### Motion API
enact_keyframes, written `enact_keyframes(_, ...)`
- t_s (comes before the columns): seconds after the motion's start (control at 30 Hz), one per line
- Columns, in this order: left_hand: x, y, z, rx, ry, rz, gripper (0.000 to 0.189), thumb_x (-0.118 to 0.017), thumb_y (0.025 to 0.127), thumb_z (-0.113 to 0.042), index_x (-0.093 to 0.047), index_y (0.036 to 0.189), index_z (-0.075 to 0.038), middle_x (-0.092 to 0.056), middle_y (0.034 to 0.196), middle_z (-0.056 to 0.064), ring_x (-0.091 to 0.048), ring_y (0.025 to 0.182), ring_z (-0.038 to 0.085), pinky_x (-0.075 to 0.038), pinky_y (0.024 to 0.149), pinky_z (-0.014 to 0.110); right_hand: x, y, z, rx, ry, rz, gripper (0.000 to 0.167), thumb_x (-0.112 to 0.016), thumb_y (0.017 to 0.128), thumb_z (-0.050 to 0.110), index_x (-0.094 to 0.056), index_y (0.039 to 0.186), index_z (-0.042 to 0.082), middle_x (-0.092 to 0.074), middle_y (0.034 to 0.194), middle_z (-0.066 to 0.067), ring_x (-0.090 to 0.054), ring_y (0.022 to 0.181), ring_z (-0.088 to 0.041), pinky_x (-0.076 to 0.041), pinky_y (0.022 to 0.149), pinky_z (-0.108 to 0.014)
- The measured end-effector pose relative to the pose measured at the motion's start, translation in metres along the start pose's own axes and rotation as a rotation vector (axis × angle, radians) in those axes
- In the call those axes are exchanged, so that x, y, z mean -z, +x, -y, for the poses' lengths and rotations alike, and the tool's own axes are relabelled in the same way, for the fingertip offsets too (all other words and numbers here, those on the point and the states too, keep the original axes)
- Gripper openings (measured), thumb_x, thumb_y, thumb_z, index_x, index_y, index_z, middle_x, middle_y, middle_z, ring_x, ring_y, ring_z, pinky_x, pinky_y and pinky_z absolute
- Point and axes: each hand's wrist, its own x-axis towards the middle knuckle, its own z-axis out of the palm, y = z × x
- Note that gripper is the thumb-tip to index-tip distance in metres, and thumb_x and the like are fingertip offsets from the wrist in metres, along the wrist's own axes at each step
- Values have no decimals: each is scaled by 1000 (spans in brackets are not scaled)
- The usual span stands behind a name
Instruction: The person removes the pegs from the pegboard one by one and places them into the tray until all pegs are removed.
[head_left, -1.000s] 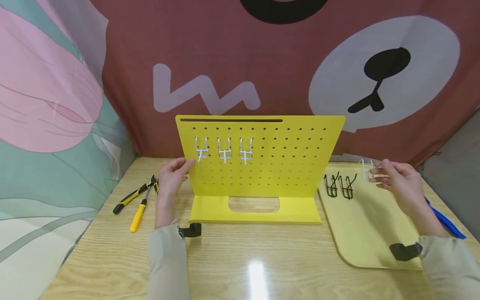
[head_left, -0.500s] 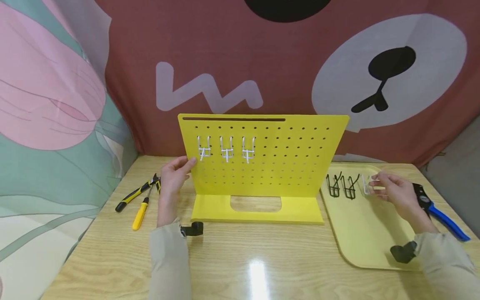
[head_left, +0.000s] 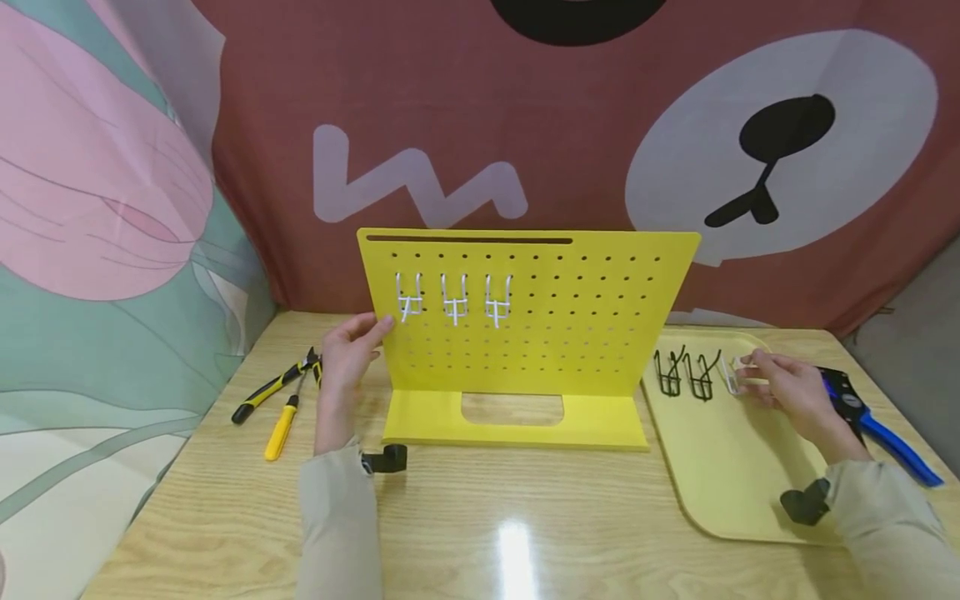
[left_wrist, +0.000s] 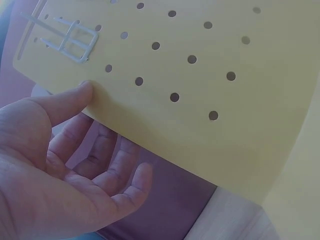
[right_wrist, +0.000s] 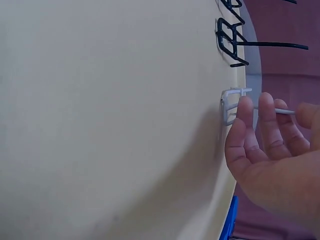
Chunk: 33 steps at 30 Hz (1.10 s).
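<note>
Tabletop bears a screwdriver only head view shows; left grip pinches pegboard, right grip a white hook

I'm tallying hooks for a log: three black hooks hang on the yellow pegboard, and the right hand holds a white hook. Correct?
Not quite: the three hooks on the yellow pegboard are white, not black, as the head view shows. The right hand does hold a white hook.

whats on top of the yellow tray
Two black hooks rest on the tray. The right hand holds a white hook near its far edge; whether that touches is unclear. What the hand and sleeve cover can't be seen.
</note>
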Motion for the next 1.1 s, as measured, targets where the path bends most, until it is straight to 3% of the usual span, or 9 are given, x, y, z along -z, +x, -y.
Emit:
enact_keyframes(0.27, 0, 1, 0, 4, -2, 4, 47, -68, 90, -32, -60, 126, -2, -57, 118, 8, -54, 100, 17, -46, 93, 40, 2, -2, -4, 18, 87, 62, 28, -47, 97, 46, -66, 97, 25, -71, 86, 9, -70, 72, -13, -56, 63, -27)
enact_keyframes(0.4, 0, 1, 1, 12, -7, 2, 47, -68, 90, -32, -60, 126, -3, -57, 116, 7, -55, 99, 17, -46, 94, 40, 3, -6, -2, 80, 75, 96, 25, -41, 99, 46, -57, 107, 29, -70, 89, 9, -70, 72, -16, -56, 63, -28)
enact_keyframes(0.53, 0, 0, 0, 7, -13, 5, 47, -68, 90, -32, -60, 125, -2, -57, 115, 7, -54, 99, 17, -45, 95, 42, 3, -7, 6, 172, -32, 46, 23, -38, 102, 41, -50, 119, 32, -69, 89, 12, -69, 72, -13, -55, 62, -25)
enact_keyframes(0.67, 0, 0, -1, 6, -7, 10, 46, -68, 90, -32, -61, 125, -2, -57, 115, 7, -54, 99, 17, -45, 94, 41, 0, -2, 16, 265, 41, -56, 29, -45, 100, 37, -55, 125, 24, -71, 87, 8, -69, 71, -10, -54, 59, -22)
enact_keyframes(0.8, 1, 1, -2, 6, 1, 10, 45, -68, 90, -31, -61, 124, -2, -57, 115, 7, -54, 100, 18, -46, 93, 39, -26, -11, 40, 408, 211, -107, 25, -55, 97, 24, -61, 120, 14, -72, 83, 1, -69, 65, -12, -54, 57, -21)
enact_keyframes(0.93, 0, 1, -2, 6, 8, 12, 45, -68, 91, -31, -60, 125, -2, -57, 116, 7, -53, 100, 17, -47, 92, 38, -62, -28, 63, 474, 175, -86, 21, -56, 97, 18, -63, 117, 13, -71, 83, 2, -68, 66, -11, -54, 60, -19)
enact_keyframes(1.1, 0, 0, -2, 11, 5, 8, 45, -68, 91, -31, -60, 125, -2, -57, 117, 7, -54, 100, 17, -46, 93, 39, -98, -35, 62, 479, 74, -9, 21, -55, 98, 16, -64, 118, 12, -71, 86, 4, -68, 71, -9, -54, 61, -19)
